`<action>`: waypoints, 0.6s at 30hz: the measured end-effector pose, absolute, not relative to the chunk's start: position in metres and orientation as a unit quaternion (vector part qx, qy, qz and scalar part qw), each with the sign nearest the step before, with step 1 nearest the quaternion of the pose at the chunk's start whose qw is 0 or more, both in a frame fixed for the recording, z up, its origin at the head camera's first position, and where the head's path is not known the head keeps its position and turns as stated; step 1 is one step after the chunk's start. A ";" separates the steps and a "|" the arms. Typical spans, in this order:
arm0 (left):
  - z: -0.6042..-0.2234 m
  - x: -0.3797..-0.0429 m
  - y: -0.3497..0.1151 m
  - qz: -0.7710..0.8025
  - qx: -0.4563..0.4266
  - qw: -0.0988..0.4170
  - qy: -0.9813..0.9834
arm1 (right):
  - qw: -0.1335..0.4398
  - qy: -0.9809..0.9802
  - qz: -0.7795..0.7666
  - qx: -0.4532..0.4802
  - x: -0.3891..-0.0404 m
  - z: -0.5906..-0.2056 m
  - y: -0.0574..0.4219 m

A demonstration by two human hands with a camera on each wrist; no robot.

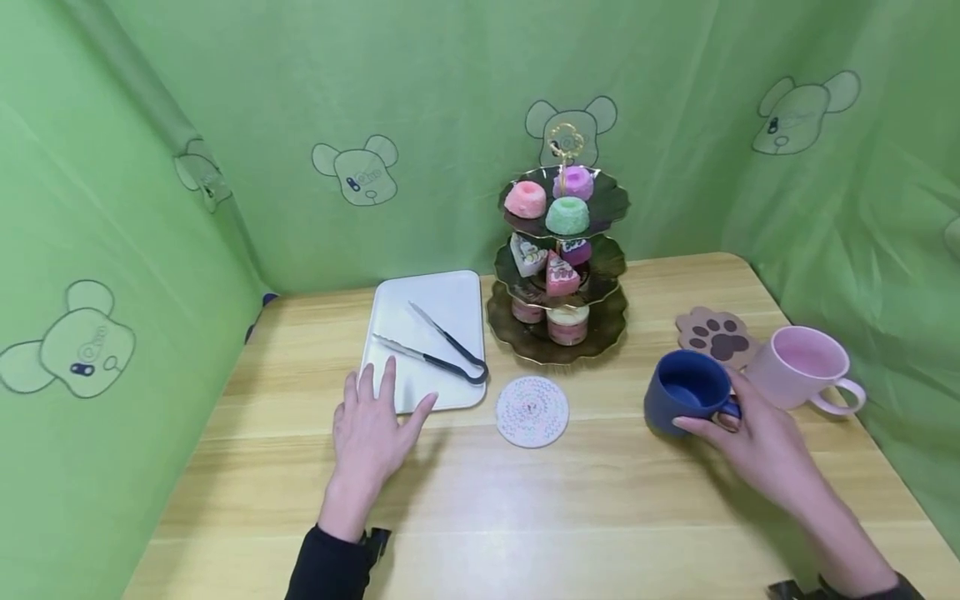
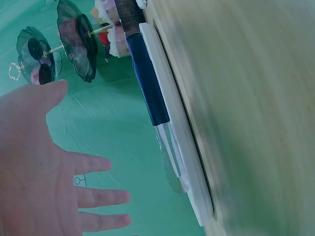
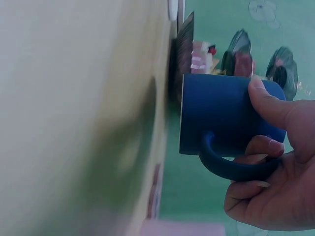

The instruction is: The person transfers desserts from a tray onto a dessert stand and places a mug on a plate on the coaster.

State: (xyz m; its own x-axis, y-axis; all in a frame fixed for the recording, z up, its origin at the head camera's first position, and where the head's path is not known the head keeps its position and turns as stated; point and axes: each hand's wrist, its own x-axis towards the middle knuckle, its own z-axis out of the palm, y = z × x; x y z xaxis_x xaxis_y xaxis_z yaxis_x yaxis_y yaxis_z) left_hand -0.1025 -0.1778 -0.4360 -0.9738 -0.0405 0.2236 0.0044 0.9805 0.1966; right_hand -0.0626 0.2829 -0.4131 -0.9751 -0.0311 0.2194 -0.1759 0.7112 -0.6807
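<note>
My right hand (image 1: 761,446) grips the handle of a dark blue mug (image 1: 678,400), thumb lying against the rim side. In the right wrist view the blue mug (image 3: 221,113) is upright to the table and seems lifted off it. Just right of it stands a pink mug (image 1: 795,367), beside a brown paw-shaped coaster (image 1: 712,333). My left hand (image 1: 371,437) hovers with spread fingers at the near edge of a white tray (image 1: 427,292). Black-handled tongs (image 1: 450,367) lie on that tray. A round speckled coaster (image 1: 532,412) rests on the table between the hands.
A three-tier dark stand (image 1: 555,354) with gold edges holds several small cakes (image 1: 567,215) at the table's back. Green curtains (image 1: 450,100) with bear faces enclose the back and sides. The wooden table (image 1: 517,517) extends toward me.
</note>
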 end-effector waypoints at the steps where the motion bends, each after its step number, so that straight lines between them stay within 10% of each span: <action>1: -0.436 -0.103 -0.178 -0.099 0.010 0.115 -0.988 | 0.099 -0.919 0.376 0.066 -0.066 -0.411 0.278; 18: -0.439 -0.100 -0.177 -0.108 0.020 0.120 -0.987 | 0.059 -0.892 0.409 0.182 -0.115 -0.416 0.186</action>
State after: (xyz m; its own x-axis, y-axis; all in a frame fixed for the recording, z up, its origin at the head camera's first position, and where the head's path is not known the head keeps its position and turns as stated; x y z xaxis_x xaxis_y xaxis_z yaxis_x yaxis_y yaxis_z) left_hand -0.0999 -0.1773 -0.4395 -0.9706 -0.0649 0.2319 -0.0133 0.9759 0.2177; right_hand -0.1152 0.1856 -0.4160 -0.9267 -0.2762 0.2548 -0.3734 0.5991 -0.7083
